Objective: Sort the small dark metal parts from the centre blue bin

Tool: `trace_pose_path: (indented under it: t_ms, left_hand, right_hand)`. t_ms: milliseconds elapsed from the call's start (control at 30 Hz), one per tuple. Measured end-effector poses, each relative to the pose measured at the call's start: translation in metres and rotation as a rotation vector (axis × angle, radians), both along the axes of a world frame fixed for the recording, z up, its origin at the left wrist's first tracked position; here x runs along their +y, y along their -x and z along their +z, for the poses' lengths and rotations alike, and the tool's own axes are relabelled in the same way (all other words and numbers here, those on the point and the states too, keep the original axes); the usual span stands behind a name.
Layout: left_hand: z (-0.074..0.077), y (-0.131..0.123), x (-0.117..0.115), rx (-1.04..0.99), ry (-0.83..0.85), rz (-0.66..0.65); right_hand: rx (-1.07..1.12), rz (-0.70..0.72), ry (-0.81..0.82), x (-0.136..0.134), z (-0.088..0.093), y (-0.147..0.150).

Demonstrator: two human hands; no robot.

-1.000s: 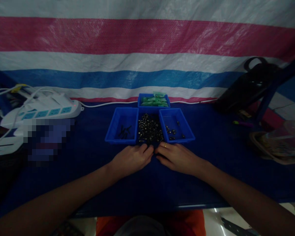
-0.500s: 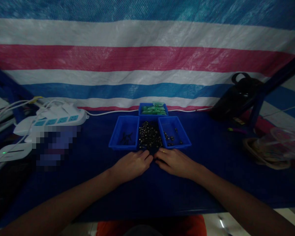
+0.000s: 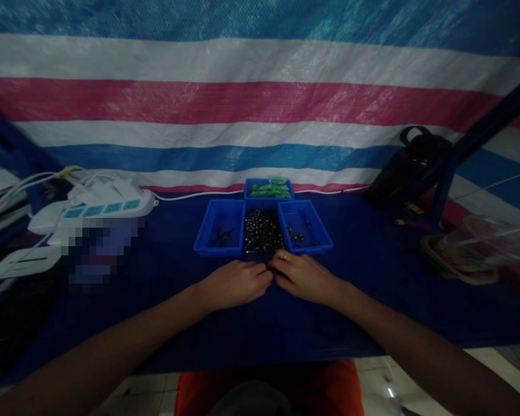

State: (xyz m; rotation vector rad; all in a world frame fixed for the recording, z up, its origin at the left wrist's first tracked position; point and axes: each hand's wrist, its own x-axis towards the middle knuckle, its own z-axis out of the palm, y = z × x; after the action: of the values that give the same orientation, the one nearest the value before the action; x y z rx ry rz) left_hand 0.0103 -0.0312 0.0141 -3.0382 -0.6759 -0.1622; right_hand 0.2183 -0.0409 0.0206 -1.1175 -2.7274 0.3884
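My left hand (image 3: pixel 238 283) and my right hand (image 3: pixel 305 277) meet fingertip to fingertip just in front of a heap of small dark and shiny metal parts (image 3: pixel 263 232). Both hands have their fingers curled and pinched together; whatever lies between them is too small or hidden to name. Left of the heap is a blue bin (image 3: pixel 201 234) with a few dark slim pieces (image 3: pixel 224 237) in it. To the right, another blue bin (image 3: pixel 323 228) holds several small metal pieces (image 3: pixel 301 236). A ring shows on one right finger.
Behind the heap, a small blue bin (image 3: pixel 247 189) contains green packets (image 3: pixel 269 189). White power strips (image 3: pixel 112 202) with cables lie at the left. On the right are a black bottle (image 3: pixel 409 167), a purple pen-like object (image 3: pixel 411 223) and a clear plastic cup (image 3: pixel 472 242) lying over a tan tray (image 3: pixel 433 260).
My hands have come together, the left shifting slightly right until the fingertips touch. The whole view has shifted a little, with more floor showing at the bottom.
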Motion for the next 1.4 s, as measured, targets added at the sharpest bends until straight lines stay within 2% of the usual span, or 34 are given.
trace_pose_path:
  t_ms: [300,467,667,933,1033,1167,1267,1400]
  left_hand:
    - [0.001,-0.007,0.006,0.044,-0.09,0.034]
    - [0.003,-0.006,0.012,0.008,-0.073,0.007]
    - [-0.004,-0.001,0.023,-0.039,-0.079,-0.021]
    - [-0.006,0.003,0.028,-0.065,-0.154,0.011]
    - [0.0,-0.002,0.027,-0.028,-0.139,0.036]
    - [0.006,-0.009,0.026,-0.023,-0.079,0.098]
    - [0.001,-0.008,0.028,-0.086,0.02,0.128]
    - [-0.009,-0.002,0.03,-0.168,0.093,0.229]
  right_hand:
    - [-0.024,-0.014,-0.145,0.013,-0.017,0.004]
    - [0.022,0.028,-0.188,0.017,-0.019,0.0]
    - [0.104,0.077,-0.179,0.02,-0.02,-0.003]
    - [0.063,0.045,-0.239,0.023,-0.021,-0.003]
    - [0.03,0.046,-0.268,0.022,-0.019,-0.006]
    - [0.05,0.046,-0.206,0.021,-0.018,-0.008]
    - [0.061,-0.002,-0.153,0.021,-0.021,-0.004]
    - [0.054,-0.142,-0.14,0.019,-0.026,0.002]
